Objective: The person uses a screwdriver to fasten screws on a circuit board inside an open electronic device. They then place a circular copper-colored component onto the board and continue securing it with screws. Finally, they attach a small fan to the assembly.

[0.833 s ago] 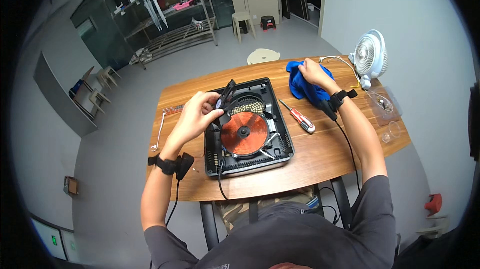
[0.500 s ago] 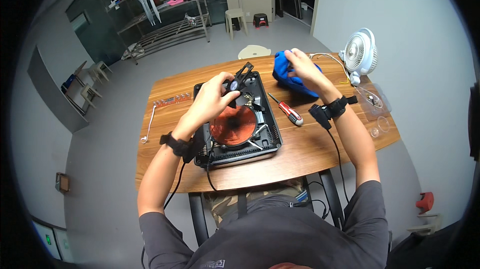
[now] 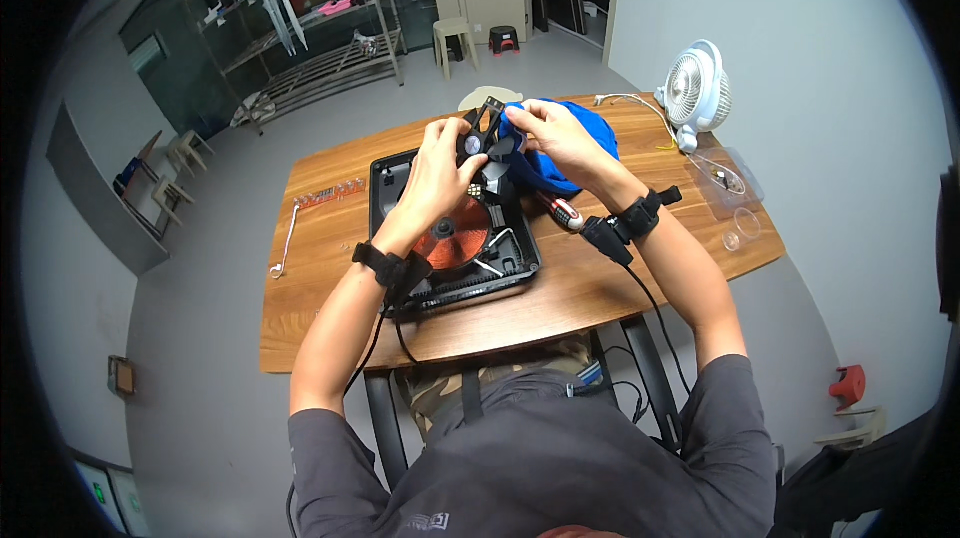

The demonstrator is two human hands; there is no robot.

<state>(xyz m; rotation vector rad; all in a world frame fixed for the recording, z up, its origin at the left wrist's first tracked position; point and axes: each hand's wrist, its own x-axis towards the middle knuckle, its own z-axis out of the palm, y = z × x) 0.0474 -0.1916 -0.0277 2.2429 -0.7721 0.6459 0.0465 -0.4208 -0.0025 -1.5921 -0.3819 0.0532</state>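
My left hand [image 3: 435, 176] grips a small black cooling fan [image 3: 474, 145] with a pale round hub, raised above the opened induction cooker [image 3: 520, 271]. In my right hand [image 3: 562, 143] is a blue cloth [image 3: 597, 130], its gathered edge pressed against the fan's far right part. The rest of the cloth drapes over the table to the right. Below my left hand, the cooker's black housing shows a round copper coil [image 3: 462, 246] and white wires. A red and white screwdriver [image 3: 566, 214] lies beside the housing, partly covered by the cloth.
On the wooden table [image 3: 600, 283], a strip of small clear and orange parts [image 3: 332, 195] lies far left with a white cable. A white desk fan [image 3: 694, 88] stands at the back right. Near it are a clear plastic sheet [image 3: 712, 188] and clear rings [image 3: 746, 224].
My right hand has brought the blue cloth leftward to the black fan, and the cloth now covers part of the screwdriver. My left hand still holds the fan, and the view has shifted slightly.
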